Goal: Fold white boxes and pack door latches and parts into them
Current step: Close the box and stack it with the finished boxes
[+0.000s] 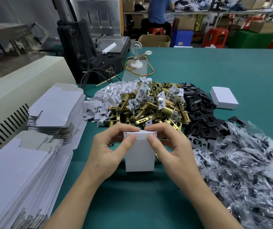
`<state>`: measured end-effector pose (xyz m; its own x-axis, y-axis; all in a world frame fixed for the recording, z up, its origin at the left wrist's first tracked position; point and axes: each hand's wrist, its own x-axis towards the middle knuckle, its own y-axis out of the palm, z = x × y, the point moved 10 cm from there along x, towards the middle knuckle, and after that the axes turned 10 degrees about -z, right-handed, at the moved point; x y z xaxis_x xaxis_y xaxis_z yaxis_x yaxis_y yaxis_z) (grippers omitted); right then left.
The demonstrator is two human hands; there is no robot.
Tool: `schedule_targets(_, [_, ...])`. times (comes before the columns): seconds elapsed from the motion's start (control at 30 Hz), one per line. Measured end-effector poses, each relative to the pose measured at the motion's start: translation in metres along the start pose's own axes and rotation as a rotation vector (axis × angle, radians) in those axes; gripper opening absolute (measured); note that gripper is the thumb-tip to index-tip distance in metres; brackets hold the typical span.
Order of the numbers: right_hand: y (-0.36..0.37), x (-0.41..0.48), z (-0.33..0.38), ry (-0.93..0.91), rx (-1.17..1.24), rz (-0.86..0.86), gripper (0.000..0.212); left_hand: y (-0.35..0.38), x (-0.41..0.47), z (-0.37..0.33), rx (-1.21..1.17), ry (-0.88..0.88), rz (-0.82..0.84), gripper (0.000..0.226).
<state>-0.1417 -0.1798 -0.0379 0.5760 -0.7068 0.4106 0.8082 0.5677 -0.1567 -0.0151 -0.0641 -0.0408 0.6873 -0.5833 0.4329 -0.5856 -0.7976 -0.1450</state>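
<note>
I have both hands on one folded white box [140, 156], which stands upright on the green table [132, 204] right between my palms. My left hand [109, 146] pinches the box's top left corner, thumb flat on the near face and the other fingers curled over the top flap from behind. My right hand [170, 146] pinches the top right corner the same way. The two sets of fingertips nearly meet above the middle of the flap. The flap lies folded over the top; I cannot tell whether it is fully tucked in.

Just beyond my fingertips lies the heap of brass door latches [150, 109], some with silver faceplates. Beyond and left of my left fingers is a pile of small white plastic pieces [109, 98]. Beyond and right of my right fingers spreads a pile of black plates [198, 109], and right of that hand's knuckles is a mass of small clear bags [248, 162] with dark parts inside. Far out past the black plates sits a closed white box [223, 98], lying flat. Left of my left wrist are stacks of flat box blanks [25, 162], with a second stack [56, 109] further out.
</note>
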Motion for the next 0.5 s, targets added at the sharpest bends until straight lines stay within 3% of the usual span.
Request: schedule_targets(0.5, [-0.0017, 0.0001, 0.0052, -0.015, 0.026, -0.017, 0.010, -0.0004, 0.0031, 0.0020, -0.110, -0.048, -0.004, 0.019])
